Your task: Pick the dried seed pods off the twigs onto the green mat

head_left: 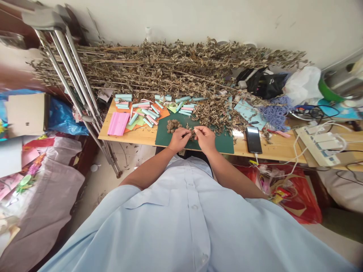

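Note:
My left hand point(178, 139) and my right hand point(205, 138) meet over a dark green cutting mat point(225, 143) at the table's front edge. Both hands have their fingers pinched together on a small clump of dried leaves point(190, 133) held between them. Just beyond my left hand, a small heap of rolled dried-leaf balls point(172, 125) lies on the mat. Loose dried leaves point(215, 113) are piled on the mat behind my right hand.
A long bundle of dried leafy stalks point(170, 68) lies along the wall. Several rolled paper tubes point(147, 109) and pink paper point(117, 123) cover the table's left. A phone point(253, 139), power strips point(320, 145) and cables sit to the right. Metal crutches point(76, 83) lean at the left.

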Demonstrator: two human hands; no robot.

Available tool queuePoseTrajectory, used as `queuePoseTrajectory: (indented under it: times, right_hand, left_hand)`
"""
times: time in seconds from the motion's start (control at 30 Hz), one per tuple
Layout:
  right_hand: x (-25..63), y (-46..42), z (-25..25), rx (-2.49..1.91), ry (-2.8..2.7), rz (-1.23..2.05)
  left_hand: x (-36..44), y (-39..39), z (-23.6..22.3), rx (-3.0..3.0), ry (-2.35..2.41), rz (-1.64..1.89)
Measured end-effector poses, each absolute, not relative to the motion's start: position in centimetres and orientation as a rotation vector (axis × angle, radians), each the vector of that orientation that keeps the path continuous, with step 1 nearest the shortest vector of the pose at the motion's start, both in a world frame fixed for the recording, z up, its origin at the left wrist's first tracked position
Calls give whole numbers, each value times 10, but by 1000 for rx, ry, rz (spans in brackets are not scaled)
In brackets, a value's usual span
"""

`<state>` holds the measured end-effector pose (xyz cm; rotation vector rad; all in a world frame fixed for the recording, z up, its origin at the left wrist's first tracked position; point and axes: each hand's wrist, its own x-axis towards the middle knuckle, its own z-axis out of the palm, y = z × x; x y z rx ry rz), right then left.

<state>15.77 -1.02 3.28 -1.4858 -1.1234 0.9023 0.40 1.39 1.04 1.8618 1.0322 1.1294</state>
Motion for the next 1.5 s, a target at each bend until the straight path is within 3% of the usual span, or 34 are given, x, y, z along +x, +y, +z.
queuePoseTrajectory:
  times: [0.9, 1.5]
  right_hand:
    - [159, -11, 10, -1457, -1367, 819]
    - [159, -11, 20, -1415, -1198, 940]
  left_hand:
    - [7, 16, 4, 1904, 1047, 1141]
    - [6, 16, 6, 1849, 1041, 1149]
